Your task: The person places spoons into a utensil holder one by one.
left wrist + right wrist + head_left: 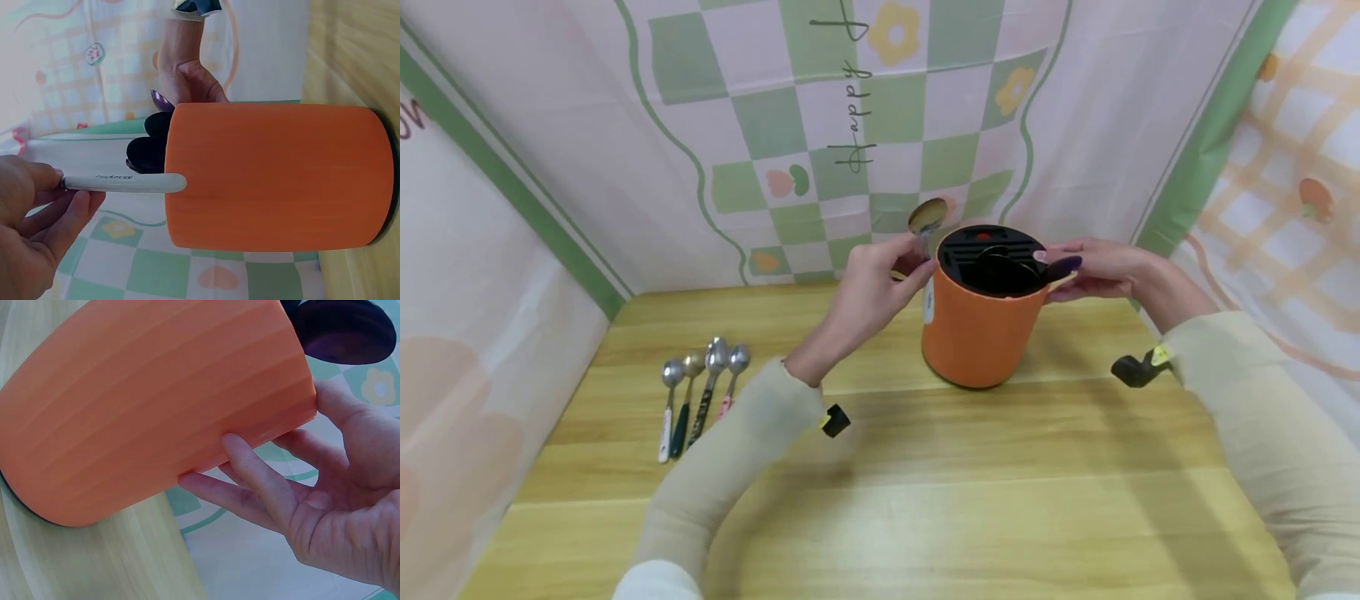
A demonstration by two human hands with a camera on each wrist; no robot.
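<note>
An orange utensil holder (981,337) with a black slotted top (962,242) stands on the table near the back wall. My left hand (868,287) pinches a spoon (927,215) at the holder's left side, bowl upward. In the left wrist view the spoon's white handle (125,182) points down, its end in front of the holder's upper wall. My right hand (350,481) grips the holder at its upper right, thumb at the rim and fingertips against the side. Dark rounded utensil heads (147,153) stick out of the top, one of them purplish (347,331).
Several spoons (703,392) lie side by side on the left of the wooden table (925,500), some handles partly hidden by my left sleeve. A patterned cloth (820,142) hangs behind the table, with more cloth at both sides.
</note>
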